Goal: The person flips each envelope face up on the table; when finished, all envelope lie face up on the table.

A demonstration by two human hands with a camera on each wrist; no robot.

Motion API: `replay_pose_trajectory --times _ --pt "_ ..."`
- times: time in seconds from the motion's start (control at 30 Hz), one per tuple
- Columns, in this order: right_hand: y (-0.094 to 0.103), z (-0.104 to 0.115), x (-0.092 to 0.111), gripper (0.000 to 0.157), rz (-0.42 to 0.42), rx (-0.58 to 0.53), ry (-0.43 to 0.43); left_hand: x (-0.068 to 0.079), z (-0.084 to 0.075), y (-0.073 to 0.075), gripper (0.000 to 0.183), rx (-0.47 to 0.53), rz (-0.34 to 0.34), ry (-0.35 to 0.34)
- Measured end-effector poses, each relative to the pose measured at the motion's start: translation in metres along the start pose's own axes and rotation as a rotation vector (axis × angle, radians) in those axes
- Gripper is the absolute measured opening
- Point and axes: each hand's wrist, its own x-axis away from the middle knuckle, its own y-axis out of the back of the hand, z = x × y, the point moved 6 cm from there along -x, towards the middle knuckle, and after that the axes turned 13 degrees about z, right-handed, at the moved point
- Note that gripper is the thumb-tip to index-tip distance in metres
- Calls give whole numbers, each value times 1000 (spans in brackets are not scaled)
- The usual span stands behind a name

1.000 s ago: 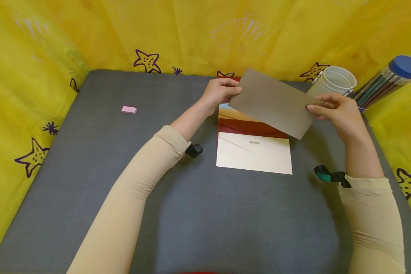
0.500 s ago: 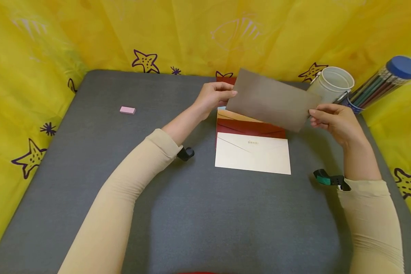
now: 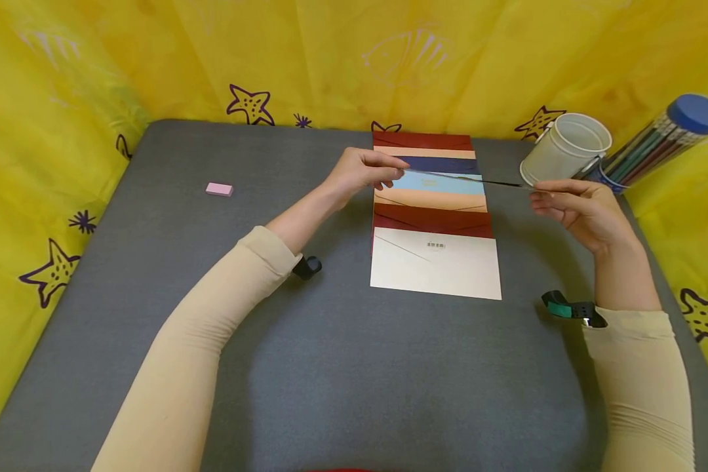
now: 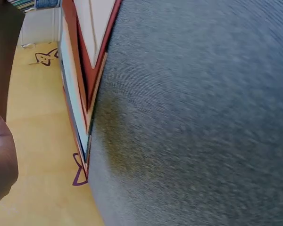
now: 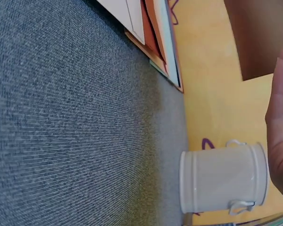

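A dark brownish-grey envelope [image 3: 466, 177] is held in the air, seen almost edge-on in the head view and as a brown panel [image 5: 259, 37] in the right wrist view. My left hand [image 3: 360, 174] pinches its left end between thumb and fingers. At the other end, my right hand [image 3: 587, 208] pinches it the same way. Below lies an overlapping row of envelopes: white [image 3: 436, 269] nearest me, then dark red [image 3: 431, 219], peach [image 3: 431, 198], light blue [image 3: 448, 183], navy [image 3: 442, 164], with red [image 3: 421, 140] farthest back.
A white metal bucket [image 3: 557, 151] stands at the back right of the grey table [image 3: 330, 380]. Beside it are pencils [image 3: 649, 147] under a blue lid [image 3: 699, 114]. A pink eraser [image 3: 219, 189] lies at left. Yellow patterned curtain [image 3: 330, 59] surrounds the table.
The held envelope has tilted from showing its broad face to nearly edge-on, uncovering the rear envelopes. My left hand has shifted slightly left and down. Both hands keep their hold.
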Motion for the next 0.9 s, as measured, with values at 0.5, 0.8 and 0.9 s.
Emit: replay_pose_trajectory --times 0.5,0.8,0.9 --pt "2 -14 0 38 -94 328 -228 3 17 -6 16 138 76 28" --pt "2 -18 1 69 -88 519 -351 4 17 -7 66 29 131 19" --pt "4 -18 3 59 -110 566 -384 4 18 -9 63 -33 180 52"
